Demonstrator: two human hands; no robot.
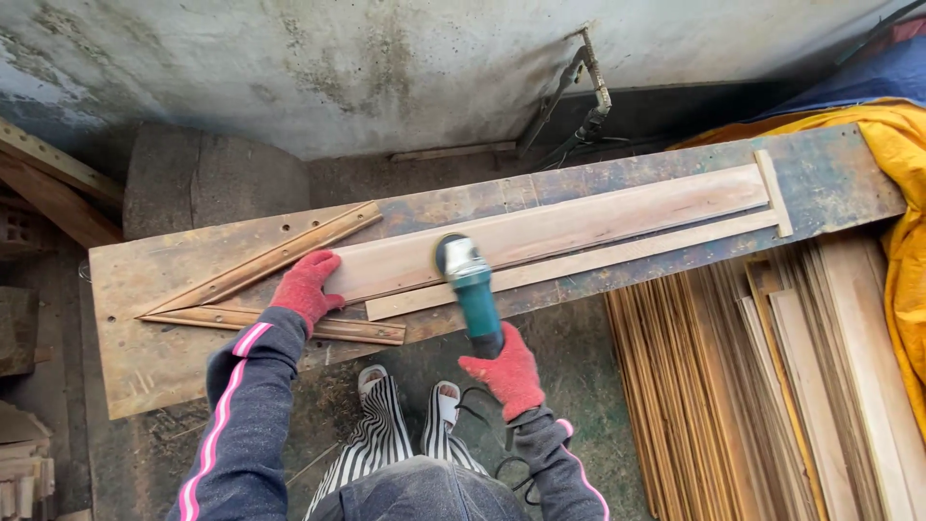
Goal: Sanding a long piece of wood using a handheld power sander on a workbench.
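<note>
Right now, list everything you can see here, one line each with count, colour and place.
workbench: one, worn brown, across the middle
long board: one, pale wood, lying on the workbench
thin strip: one, pale, along the board's near edge
short stop piece: one, pale, at the board's far right end
angled wooden battens: two, brown, forming a V on the workbench's left
grinder: one, teal with grey head, on the board
stack of slats: many, pale, on the floor at right
sheet: one, yellow, at right
wall: grey, stained, behind
sandals: two, pale, below the workbench
left hand: red glove, pressing the board's left end
right hand: red glove, gripping the grinder
</note>
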